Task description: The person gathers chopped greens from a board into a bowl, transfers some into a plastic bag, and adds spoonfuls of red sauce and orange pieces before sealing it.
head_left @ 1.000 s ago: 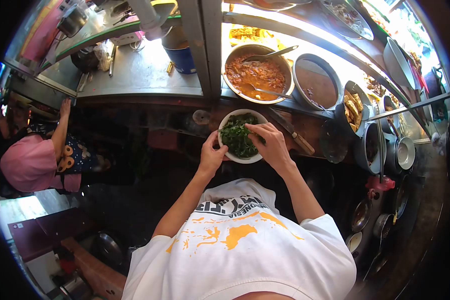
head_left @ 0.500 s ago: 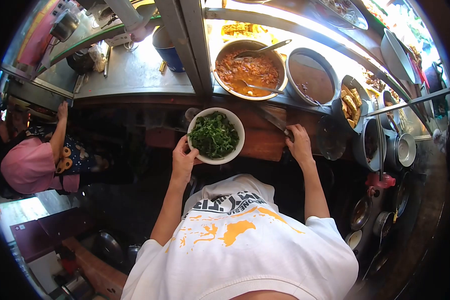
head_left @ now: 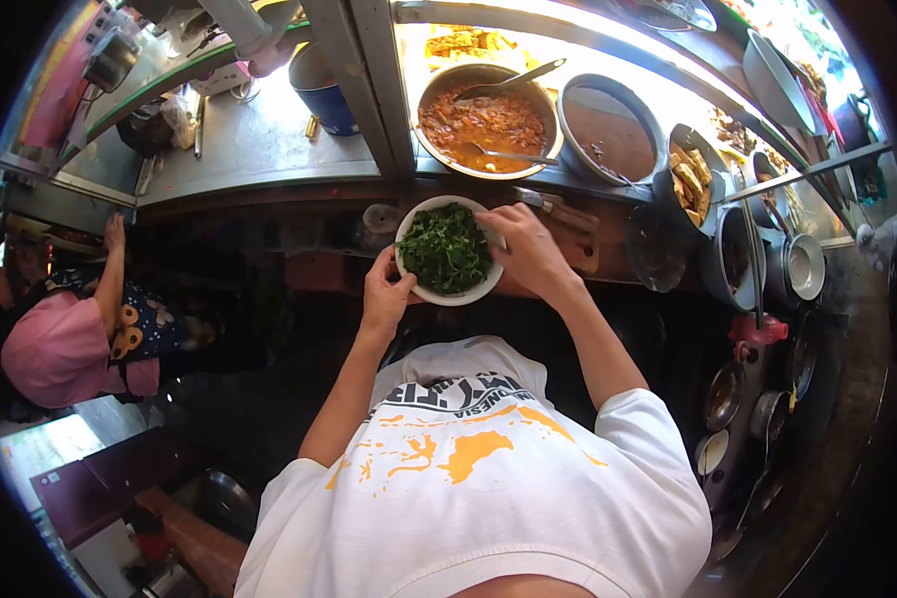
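Note:
A white bowl (head_left: 431, 291) full of chopped leafy greens (head_left: 444, 247) is in front of my chest, close to the counter's near edge. My left hand (head_left: 384, 292) grips its lower left rim, thumb on top. My right hand (head_left: 528, 247) is at the bowl's right rim, its fingers bent over the edge beside the greens; the fingertips are partly hard to make out. Just beyond the right hand, a knife (head_left: 558, 211) lies on a wooden cutting board (head_left: 586, 254), which the right forearm and hand partly cover.
Behind the board stand a pot of red stew (head_left: 483, 125) with spoons, a pot of brownish liquid (head_left: 608, 125) and a bowl of fried pieces (head_left: 690, 179). A blue bucket (head_left: 329, 105) sits back left. Another person in pink (head_left: 60, 344) is at far left. Pans (head_left: 725, 394) are at right.
My right hand has let go of the knife and moved left to the bowl's rim. The knife now lies on the board. The bowl has shifted slightly right and away from me.

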The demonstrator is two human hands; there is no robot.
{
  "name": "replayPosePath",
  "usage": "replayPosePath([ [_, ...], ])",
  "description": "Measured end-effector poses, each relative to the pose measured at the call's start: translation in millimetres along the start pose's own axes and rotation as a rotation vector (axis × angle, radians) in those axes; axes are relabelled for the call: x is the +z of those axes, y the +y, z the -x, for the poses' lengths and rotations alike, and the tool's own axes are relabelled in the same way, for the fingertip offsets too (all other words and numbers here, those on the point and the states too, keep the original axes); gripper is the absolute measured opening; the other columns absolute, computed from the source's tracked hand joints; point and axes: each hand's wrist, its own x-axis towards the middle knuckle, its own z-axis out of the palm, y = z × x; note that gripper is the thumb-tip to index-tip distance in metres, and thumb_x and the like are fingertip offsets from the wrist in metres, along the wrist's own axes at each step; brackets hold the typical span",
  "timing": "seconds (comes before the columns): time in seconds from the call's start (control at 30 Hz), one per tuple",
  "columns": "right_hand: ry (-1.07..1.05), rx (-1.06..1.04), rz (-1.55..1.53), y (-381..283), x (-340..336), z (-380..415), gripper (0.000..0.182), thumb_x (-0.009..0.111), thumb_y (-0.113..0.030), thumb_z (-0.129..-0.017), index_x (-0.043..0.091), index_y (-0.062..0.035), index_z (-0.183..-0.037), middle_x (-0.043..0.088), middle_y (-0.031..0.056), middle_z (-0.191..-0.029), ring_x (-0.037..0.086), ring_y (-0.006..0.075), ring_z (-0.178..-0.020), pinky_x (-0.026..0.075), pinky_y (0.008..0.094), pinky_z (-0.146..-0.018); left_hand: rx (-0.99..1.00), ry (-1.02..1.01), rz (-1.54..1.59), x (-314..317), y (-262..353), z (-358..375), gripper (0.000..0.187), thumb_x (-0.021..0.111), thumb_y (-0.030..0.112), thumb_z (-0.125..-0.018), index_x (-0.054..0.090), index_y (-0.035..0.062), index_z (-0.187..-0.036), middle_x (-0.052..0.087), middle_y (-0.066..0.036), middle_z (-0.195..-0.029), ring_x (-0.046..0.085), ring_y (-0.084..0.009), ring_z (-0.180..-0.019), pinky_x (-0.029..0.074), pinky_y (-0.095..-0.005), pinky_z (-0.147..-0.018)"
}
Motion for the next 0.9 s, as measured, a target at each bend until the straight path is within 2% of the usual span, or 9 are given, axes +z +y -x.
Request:
replayPosePath([
  [0.1, -0.25, 0.172, 0.121, -13, 15, -11, 0.074, 0.077, -0.003, -0.065, 0.048, -0.0002, -0.133, 0.052, 0.0164, -0.128, 0.051, 0.0335, -0.116, 0.043, 0.0394, -0.103, 0.012, -0.008, 0.001, 3, -9, -11, 0.048, 0.052, -0.009, -0.08, 0.051, 0.0018, -0.126, 0.06, -0.011, -0.106, 0.065, -0.0195, -0.091, 0.063, -0.0368, -0.071],
  [0.13, -0.245, 0.162, 0.121, -10, 27, -14, 0.078, 0.081, -0.005, -0.059, 0.048, 0.002, -0.129, 0.053, 0.0181, -0.124, 0.051, 0.0347, -0.116, 0.046, 0.041, -0.1, 0.022, -0.005, 0.011, 5, -12, -15, 0.048, 0.052, -0.009, -0.08, 0.051, 0.002, -0.127, 0.06, -0.011, -0.106, 0.065, -0.0196, -0.091, 0.063, -0.0369, -0.071],
  [0.23, -0.352, 0.228, 0.258, -6, 41, -25, 0.065, 0.083, -0.006, -0.058, 0.053, 0.0021, -0.115, 0.055, 0.0183, -0.118, 0.058, 0.0344, -0.11, 0.054, 0.0403, -0.086, 0.035, 0.0, 0.004, 6, -21, -23, 0.055, 0.051, -0.01, -0.08, 0.047, 0.0038, -0.133, 0.059, -0.012, -0.11, 0.065, -0.0194, -0.092, 0.063, -0.0354, -0.071],
  [0.4, -0.194, 0.284, 0.329, -1, 67, -22, 0.051, 0.08, -0.006, -0.061, 0.055, 0.0005, -0.105, 0.06, 0.0176, -0.106, 0.062, 0.0367, -0.098, 0.055, 0.0428, -0.081, 0.181, 0.035, -0.068, 12, -16, -16, 0.068, 0.051, -0.011, -0.079, 0.039, 0.0096, -0.142, 0.055, -0.013, -0.118, 0.065, -0.0179, -0.09, 0.061, -0.0297, -0.073],
  [0.5, -0.123, 0.338, 0.371, 5, 69, -18, 0.045, 0.079, -0.004, -0.062, 0.056, 0.0006, -0.101, 0.062, 0.0177, -0.101, 0.063, 0.0371, -0.095, 0.054, 0.0429, -0.081, 0.197, -0.051, 0.033, 13, -18, -18, 0.07, 0.052, -0.011, -0.078, 0.041, 0.0123, -0.143, 0.055, -0.012, -0.119, 0.065, -0.0165, -0.09, 0.06, -0.0268, -0.069],
  [0.6, -0.095, 0.353, 0.344, -4, 50, -20, 0.043, 0.079, -0.002, -0.063, 0.056, 0.0008, -0.099, 0.062, 0.0182, -0.101, 0.063, 0.0369, -0.096, 0.053, 0.0433, -0.082, 0.216, -0.044, -0.155, 10, -25, -21, 0.065, 0.052, -0.009, -0.079, 0.046, 0.0118, -0.141, 0.056, -0.012, -0.115, 0.065, -0.0157, -0.083, 0.059, -0.0264, -0.065],
  [0.7, -0.104, 0.354, 0.286, -24, 21, -22, 0.044, 0.079, -0.003, -0.063, 0.056, 0.0, -0.1, 0.06, 0.0174, -0.104, 0.061, 0.0356, -0.102, 0.051, 0.0429, -0.086, 0.325, -0.031, -0.379, 6, -30, -24, 0.058, 0.053, -0.004, -0.08, 0.052, 0.0095, -0.136, 0.056, -0.013, -0.109, 0.063, -0.0167, -0.073, 0.058, -0.0268, -0.064],
  [0.8, -0.131, 0.354, 0.293, -34, 6, -29, 0.044, 0.079, -0.002, -0.064, 0.056, -0.001, -0.102, 0.06, 0.0162, -0.105, 0.06, 0.0349, -0.105, 0.051, 0.0424, -0.088, 0.314, -0.071, -0.416, 5, -28, -25, 0.054, 0.054, -0.001, -0.08, 0.056, 0.0087, -0.133, 0.054, -0.015, -0.109, 0.061, -0.019, -0.068, 0.057, -0.0288, -0.066],
  [0.9, -0.182, 0.323, 0.297, -37, 0, -36, 0.048, 0.078, -0.001, -0.065, 0.057, -0.0017, -0.108, 0.06, 0.0157, -0.106, 0.06, 0.0349, -0.106, 0.05, 0.0421, -0.09, 0.207, -0.105, -0.5, 13, 3, -13, 0.053, 0.054, -0.001, -0.079, 0.058, 0.0084, -0.131, 0.051, -0.017, -0.115, 0.062, -0.0205, -0.07, 0.054, -0.0304, -0.068],
])
